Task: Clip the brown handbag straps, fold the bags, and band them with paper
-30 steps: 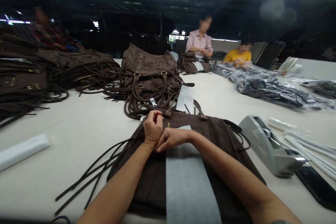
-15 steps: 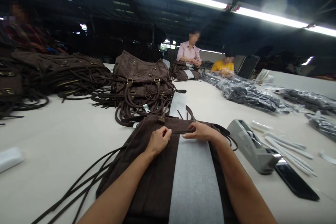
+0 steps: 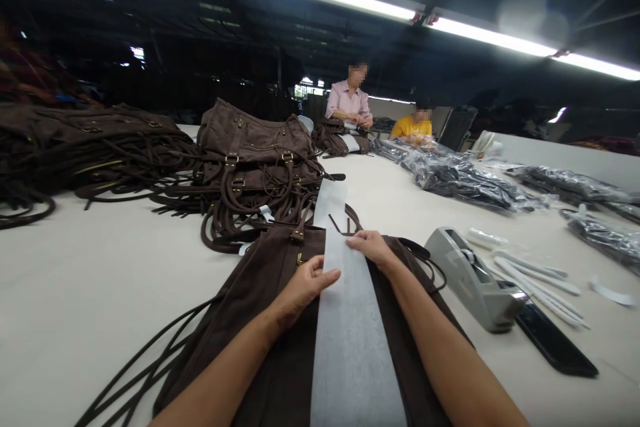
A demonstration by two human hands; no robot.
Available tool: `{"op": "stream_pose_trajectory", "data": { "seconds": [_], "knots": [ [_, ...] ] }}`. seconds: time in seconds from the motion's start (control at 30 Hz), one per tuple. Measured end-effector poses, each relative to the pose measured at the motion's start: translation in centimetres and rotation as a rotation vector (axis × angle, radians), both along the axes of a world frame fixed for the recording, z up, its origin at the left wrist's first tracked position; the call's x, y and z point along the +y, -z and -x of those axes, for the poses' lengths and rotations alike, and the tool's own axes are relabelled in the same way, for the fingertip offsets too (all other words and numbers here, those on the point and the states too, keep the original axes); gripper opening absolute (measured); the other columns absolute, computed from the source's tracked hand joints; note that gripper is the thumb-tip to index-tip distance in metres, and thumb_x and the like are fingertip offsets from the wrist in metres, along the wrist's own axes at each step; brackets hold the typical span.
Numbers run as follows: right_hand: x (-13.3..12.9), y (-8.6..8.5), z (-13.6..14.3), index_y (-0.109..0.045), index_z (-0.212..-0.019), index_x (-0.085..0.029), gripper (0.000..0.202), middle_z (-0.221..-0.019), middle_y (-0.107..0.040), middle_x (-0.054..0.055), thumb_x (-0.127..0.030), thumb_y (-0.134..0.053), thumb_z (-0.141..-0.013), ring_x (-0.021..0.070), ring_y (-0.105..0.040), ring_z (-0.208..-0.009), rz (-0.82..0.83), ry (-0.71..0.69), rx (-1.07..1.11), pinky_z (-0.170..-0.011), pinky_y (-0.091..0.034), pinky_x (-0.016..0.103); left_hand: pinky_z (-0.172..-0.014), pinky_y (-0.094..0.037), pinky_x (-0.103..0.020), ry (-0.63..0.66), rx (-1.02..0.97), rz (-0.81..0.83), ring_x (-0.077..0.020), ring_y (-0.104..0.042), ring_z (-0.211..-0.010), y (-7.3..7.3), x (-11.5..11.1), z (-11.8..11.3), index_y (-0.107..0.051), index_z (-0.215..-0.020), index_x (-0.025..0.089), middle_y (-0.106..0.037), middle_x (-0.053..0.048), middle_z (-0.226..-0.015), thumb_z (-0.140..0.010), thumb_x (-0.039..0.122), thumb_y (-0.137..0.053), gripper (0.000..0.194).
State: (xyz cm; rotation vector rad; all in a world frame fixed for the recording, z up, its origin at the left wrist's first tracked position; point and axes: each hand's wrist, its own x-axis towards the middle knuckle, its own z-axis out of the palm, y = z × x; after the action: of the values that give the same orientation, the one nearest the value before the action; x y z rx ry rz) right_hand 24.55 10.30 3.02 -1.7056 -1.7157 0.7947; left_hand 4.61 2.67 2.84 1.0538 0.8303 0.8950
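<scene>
While the pale strip (image 3: 353,340) runs over the brown bag (image 3: 290,373), its long axis points forward, past the bag's far edge. The left hand (image 3: 310,280) pinches the strip's left side; the right hand (image 3: 373,248) grips the opposite side, farther up.

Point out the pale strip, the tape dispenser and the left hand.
Pale strip (image 3: 353,330), head view: its broad lower part.
Tape dispenser (image 3: 469,285), head view: its grey side.
Left hand (image 3: 306,284), head view: back of the hand.
</scene>
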Motion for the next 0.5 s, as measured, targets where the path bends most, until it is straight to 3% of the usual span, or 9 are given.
{"op": "stream_pose_trajectory", "data": {
  "seconds": [0.13, 0.27, 0.4, 0.5],
  "knots": [
    [0.7, 1.1, 1.1, -0.068, -0.073, -0.018, 0.021, -0.064, -0.062, 0.0, -0.039, -0.065, -0.076, 0.0194, -0.062, -0.072, -0.028, 0.122, -0.131, -0.063, -0.042, 0.027, -0.06, -0.047, -0.028, -0.133, 0.067, 0.05, -0.0203, -0.064, -0.063, 1.9, 0.7, -0.6, -0.067, -0.085, 0.01, -0.071, -0.008, -0.072, -0.054, 0.039, -0.081, 0.044],
    [2.9, 0.1, 1.4, -0.067, -0.072, -0.017, 0.024, -0.072, -0.066, 0.002, -0.04, -0.072, -0.077, 0.0197, -0.063, -0.077, 0.02, 0.076, -0.235, -0.073, -0.048, 0.033, -0.055, -0.042, -0.024, -0.261, 0.109, 0.01, -0.0165, -0.058, -0.06, 3.0, 1.4, -0.8, -0.067, -0.079, 0.012, -0.068, -0.004, -0.068, -0.06, 0.038, -0.072, 0.032],
    [7.3, -1.2, 1.5, -0.065, -0.091, -0.015, 0.025, -0.095, -0.067, 0.004, -0.039, -0.06, -0.091, 0.0178, -0.064, -0.087, 0.027, 0.078, -0.25, -0.081, -0.052, 0.038, -0.054, -0.038, -0.023, -0.318, 0.15, -0.043, -0.0154, -0.054, -0.061, 3.3, 1.9, -0.8, -0.066, -0.072, 0.013, -0.065, -0.002, -0.067, -0.063, 0.04, -0.067, 0.028],
    [10.6, -1.0, 1.9, -0.062, -0.107, -0.016, 0.024, -0.109, -0.064, 0.007, -0.035, -0.06, -0.092, 0.0196, -0.063, -0.094, -0.006, 0.09, -0.194, -0.082, -0.054, 0.039, -0.052, -0.034, -0.022, -0.33, 0.174, -0.078, -0.0139, -0.049, -0.058, 3.7, 2.2, -0.9, -0.064, -0.064, 0.014, -0.059, 0.0, -0.061, -0.063, 0.043, -0.066, 0.029]
  ]
}}
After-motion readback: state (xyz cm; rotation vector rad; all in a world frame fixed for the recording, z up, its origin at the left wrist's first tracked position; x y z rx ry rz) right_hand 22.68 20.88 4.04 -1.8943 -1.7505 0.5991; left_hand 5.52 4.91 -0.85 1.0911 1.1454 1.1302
